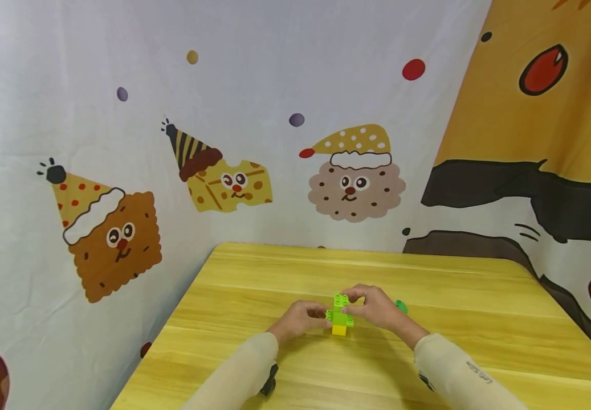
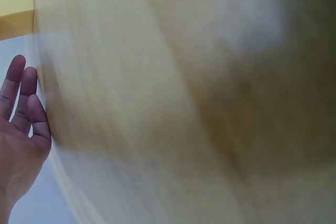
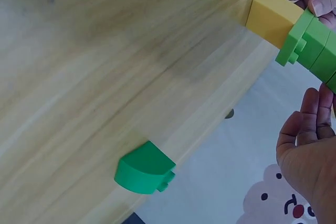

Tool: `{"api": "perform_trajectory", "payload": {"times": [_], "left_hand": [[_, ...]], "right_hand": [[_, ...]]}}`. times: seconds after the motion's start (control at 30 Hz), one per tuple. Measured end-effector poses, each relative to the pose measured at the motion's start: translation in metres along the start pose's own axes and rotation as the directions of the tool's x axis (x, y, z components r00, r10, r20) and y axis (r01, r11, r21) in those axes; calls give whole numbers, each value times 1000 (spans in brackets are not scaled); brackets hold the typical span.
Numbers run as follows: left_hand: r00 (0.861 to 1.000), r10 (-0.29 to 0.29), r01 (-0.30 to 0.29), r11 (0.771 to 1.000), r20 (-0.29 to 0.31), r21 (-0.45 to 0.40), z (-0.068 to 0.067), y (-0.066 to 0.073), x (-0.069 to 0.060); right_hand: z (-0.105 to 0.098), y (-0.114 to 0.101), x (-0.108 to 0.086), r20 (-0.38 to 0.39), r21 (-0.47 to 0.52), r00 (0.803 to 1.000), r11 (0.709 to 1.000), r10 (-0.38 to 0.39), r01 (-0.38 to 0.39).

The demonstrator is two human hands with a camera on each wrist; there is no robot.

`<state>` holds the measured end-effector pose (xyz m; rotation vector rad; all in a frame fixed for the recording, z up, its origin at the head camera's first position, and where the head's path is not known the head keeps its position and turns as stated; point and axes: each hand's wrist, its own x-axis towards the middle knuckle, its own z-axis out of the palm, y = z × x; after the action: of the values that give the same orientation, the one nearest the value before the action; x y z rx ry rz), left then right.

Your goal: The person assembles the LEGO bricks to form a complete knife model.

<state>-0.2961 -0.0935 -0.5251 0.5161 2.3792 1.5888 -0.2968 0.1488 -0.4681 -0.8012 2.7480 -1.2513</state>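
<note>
A small tower of toy building bricks stands upright on the table: a yellow brick at the bottom, a wider light green brick across it, and a light green brick on top. My right hand pinches the upper green part between thumb and fingers. From the left, my left hand holds the end of the wider green brick; its thumb touches that brick in the right wrist view. The left wrist view shows part of the left hand, with the yellow brick beyond it.
A dark green rounded brick lies on the table to the right of the tower, behind my right wrist in the head view. The wooden table reaches back to a printed cloth with cartoon figures.
</note>
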Motion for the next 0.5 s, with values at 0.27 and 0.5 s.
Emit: {"api": "perform_trajectory", "payload": {"times": [0.27, 0.5], "left_hand": [[1000, 14, -14, 1000, 19, -1, 0, 2, -1], [1000, 5, -5, 1000, 10, 20, 0, 2, -1]], "right_hand": [[-4, -4, 2, 31, -17, 999, 1000, -25, 25], [-1, -2, 1, 27, 19, 1000, 1000, 7, -7]]}}
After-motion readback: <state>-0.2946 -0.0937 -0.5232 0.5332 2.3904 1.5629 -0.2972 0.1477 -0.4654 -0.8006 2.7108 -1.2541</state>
